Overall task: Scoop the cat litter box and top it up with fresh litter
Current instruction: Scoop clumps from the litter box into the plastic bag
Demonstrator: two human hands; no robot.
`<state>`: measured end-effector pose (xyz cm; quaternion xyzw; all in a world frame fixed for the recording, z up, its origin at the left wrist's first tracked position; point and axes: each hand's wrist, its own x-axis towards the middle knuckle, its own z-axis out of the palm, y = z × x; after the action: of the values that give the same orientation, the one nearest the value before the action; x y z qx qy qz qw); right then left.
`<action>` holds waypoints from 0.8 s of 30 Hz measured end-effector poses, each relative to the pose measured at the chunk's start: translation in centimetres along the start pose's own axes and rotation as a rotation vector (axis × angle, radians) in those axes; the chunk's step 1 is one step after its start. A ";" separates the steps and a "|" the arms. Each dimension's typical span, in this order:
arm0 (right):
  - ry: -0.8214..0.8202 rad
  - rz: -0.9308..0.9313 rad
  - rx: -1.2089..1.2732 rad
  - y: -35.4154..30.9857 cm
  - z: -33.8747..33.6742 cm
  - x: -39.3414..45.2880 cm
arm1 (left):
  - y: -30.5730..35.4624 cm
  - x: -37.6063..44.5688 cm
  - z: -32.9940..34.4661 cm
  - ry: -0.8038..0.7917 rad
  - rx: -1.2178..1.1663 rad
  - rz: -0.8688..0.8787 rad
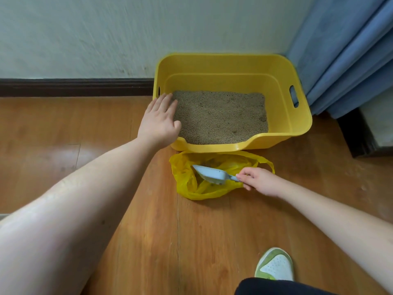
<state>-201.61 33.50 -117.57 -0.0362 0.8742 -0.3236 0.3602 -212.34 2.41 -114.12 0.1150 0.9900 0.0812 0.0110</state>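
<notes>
Floorboards (119, 209) of orange-brown wood run under everything you see, meeting a pale wall (85, 35) with a dark skirting board (74, 87) along its foot. Blue curtains (344, 56) hang in the right corner.

One yellow litter box (285, 86) sits against the wall, just beside the curtains, with one handle slot showing in each end wall. Grey-beige litter (221, 116) covers its bottom in a shallow layer, with a few darker spots towards the right and near side. The near wall dips low in the middle.

One yellow plastic bag (191, 188) lies open on the floor, touching or nearly touching the front of the box. Some dark clumps show inside it near the top edge.

Your left hand (158, 122) reaches over the near left corner of the box, fingers straight and together, palm down; whether it touches the rim you cannot tell.

Your right hand (259, 180) pinches the handle of one pale blue scoop (212, 174), whose bowl is over the bag's open mouth, tilted on its side, with a few grains on its lower edge.

One green and white shoe (275, 266) shows at the bottom, above a dark trouser leg (276, 287).
</notes>
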 end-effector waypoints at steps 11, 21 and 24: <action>0.072 -0.038 0.155 0.4 -0.2 0.2 | 0.0 -0.1 0.0 0.012 -0.009 0.002; 0.307 -0.284 0.104 -3.3 -1.9 -1.4 | 0.1 -0.2 -0.1 0.012 -0.024 -0.005; 0.473 -0.382 -0.022 -5.8 -4.5 -2.0 | 0.1 -0.2 -0.2 0.000 -0.020 -0.016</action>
<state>-204.02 31.98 -110.53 -0.1274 0.9146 -0.3757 0.0789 -212.17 2.48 -113.95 0.1067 0.9900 0.0911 0.0126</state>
